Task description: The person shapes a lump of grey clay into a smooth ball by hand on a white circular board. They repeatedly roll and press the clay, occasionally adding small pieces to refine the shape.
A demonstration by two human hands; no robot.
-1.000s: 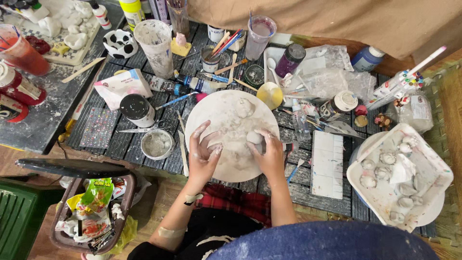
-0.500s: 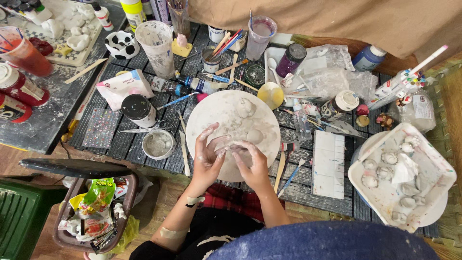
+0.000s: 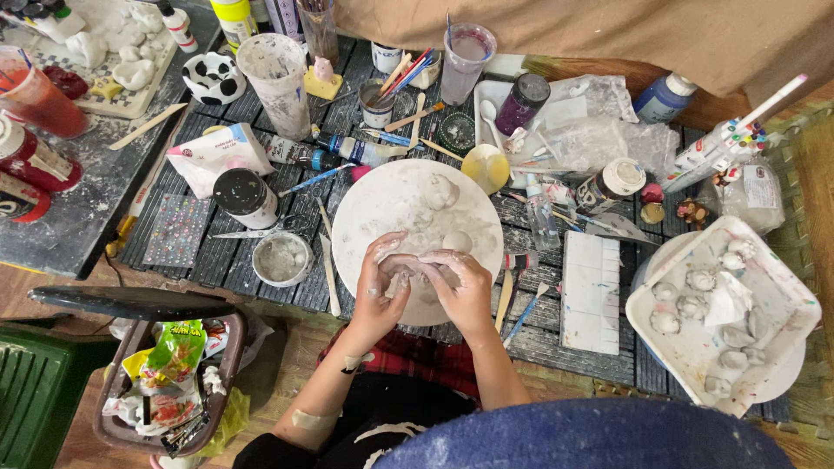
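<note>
Both hands meet over the near edge of a round white board point(image 3: 382, 200) on the slatted worktop point(image 3: 599, 347), and between them sits a lump of pale clay point(image 3: 410, 267). The left hand point(image 3: 380, 291) cups it from the side and the right hand point(image 3: 460, 287) curls over the top, so each grip is closed on the clay, fingers pressed into it.

The clay looks soft and damp. It appears to take the marks of the fingers, so I judge it light, yielding and somewhat sticky rather than slippery. A hard squeeze would likely spoil its shape. It is best held underneath and around its thicker middle, with open palms rather than fingertips.

Two more shaped lumps rest farther back on the board, a small ball point(image 3: 457, 241) just past the knuckles and a bigger figure point(image 3: 440, 191) beyond it. Both would dent easily if knocked.

Room is tight. Wooden sticks point(image 3: 329, 276) lie just left of the board, beside a small bowl point(image 3: 281, 258). A brush point(image 3: 525, 314) lies just right of the board, with a white palette point(image 3: 591, 291) beyond it. Cups, bottles and jars crowd the far side. The freest way is toward the person's lap, over the worktop's near edge. A tray of finished pieces point(image 3: 764, 287) sits well off to the right.
</note>
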